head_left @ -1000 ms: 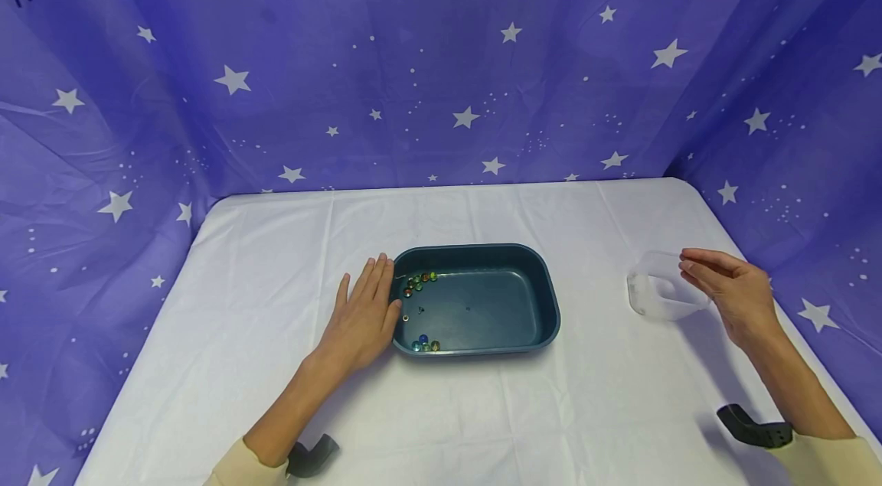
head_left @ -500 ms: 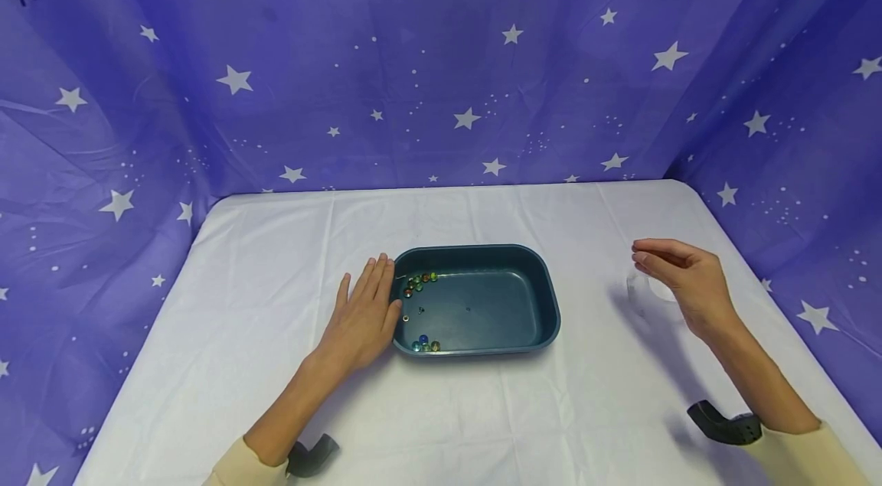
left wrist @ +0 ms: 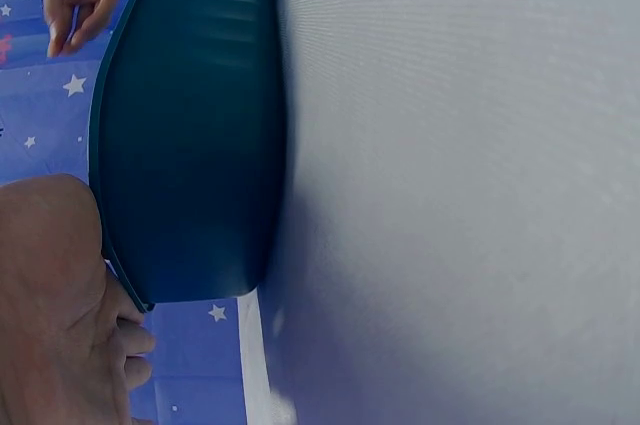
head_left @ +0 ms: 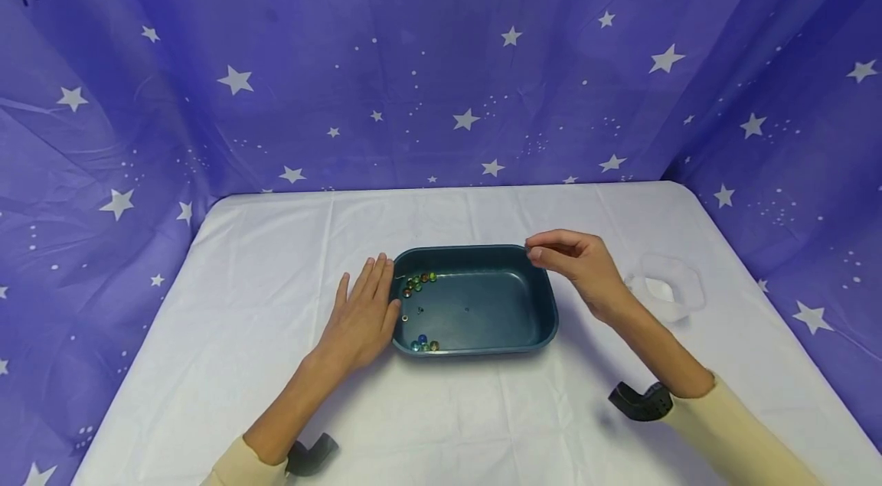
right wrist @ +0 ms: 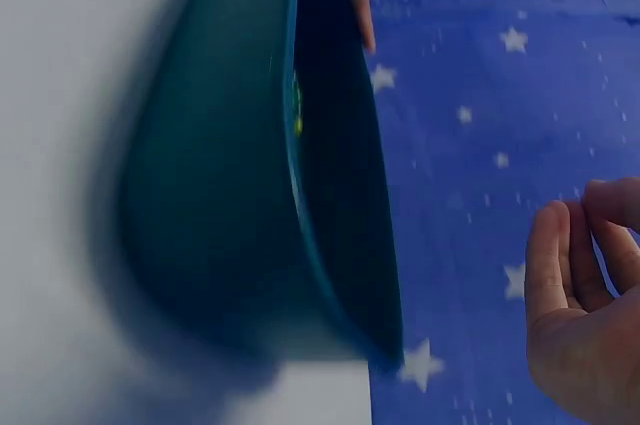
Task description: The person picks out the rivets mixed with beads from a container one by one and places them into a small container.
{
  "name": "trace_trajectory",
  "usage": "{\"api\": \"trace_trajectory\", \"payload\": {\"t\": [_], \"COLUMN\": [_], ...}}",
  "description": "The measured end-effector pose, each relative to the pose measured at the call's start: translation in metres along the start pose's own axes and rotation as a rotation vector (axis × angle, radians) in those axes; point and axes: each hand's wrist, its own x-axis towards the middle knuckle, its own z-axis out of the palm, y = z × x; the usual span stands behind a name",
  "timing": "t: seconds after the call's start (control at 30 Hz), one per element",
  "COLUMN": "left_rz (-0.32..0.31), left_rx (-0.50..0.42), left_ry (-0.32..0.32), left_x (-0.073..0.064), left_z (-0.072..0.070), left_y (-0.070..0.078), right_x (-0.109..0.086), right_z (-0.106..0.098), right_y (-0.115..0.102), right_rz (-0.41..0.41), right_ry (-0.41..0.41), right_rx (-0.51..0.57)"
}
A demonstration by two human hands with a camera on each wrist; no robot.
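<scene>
A dark teal plastic basin sits on the white cloth. Glass marbles lie inside by its left wall: a multicoloured cluster at the far corner, another cluster at the near one. My left hand rests flat against the basin's left rim, fingers straight; the left wrist view shows its palm side at that rim. My right hand is over the far right corner, thumb and fingers loosely bent towards each other. In the right wrist view, nothing shows between the fingertips of this hand.
A clear plastic container stands on the right of the table, behind the right forearm, with a white patch visible in it. A white tablecloth covers the table. Purple star-patterned curtain hangs behind and at both sides.
My right hand has travelled left from the clear container to the basin's far right corner, leaving the container in plain sight. The left hand, basin and marbles have stayed put.
</scene>
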Motion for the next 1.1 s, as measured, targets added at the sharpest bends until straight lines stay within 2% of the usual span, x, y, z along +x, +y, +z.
{"api": "trace_trajectory", "payload": {"t": [0.27, 0.53, 0.8, 0.93, 1.1], "left_rz": [-0.007, -0.021, -0.025, -0.020, -0.018], "left_rx": [0.005, 0.019, 0.038, 0.037, 0.035], "left_ry": [-0.008, -0.003, 0.005, 0.004, -0.002], "left_x": [-0.001, -0.002, -0.001, 0.000, 0.000], "left_z": [0.002, 0.000, -0.001, -0.001, -0.002], "left_y": [0.000, 0.000, 0.001, 0.002, 0.003], "right_x": [0.016, 0.026, 0.034, 0.036, 0.039], "right_z": [0.046, 0.078, 0.106, 0.113, 0.118], "right_y": [0.013, 0.041, 0.066, 0.071, 0.077], "right_rz": [0.022, 0.121, 0.159, 0.145, 0.046], "right_ry": [-0.093, -0.162, -0.252, -0.295, -0.380], "right_rx": [0.005, -0.015, -0.005, -0.075, -0.260]}}
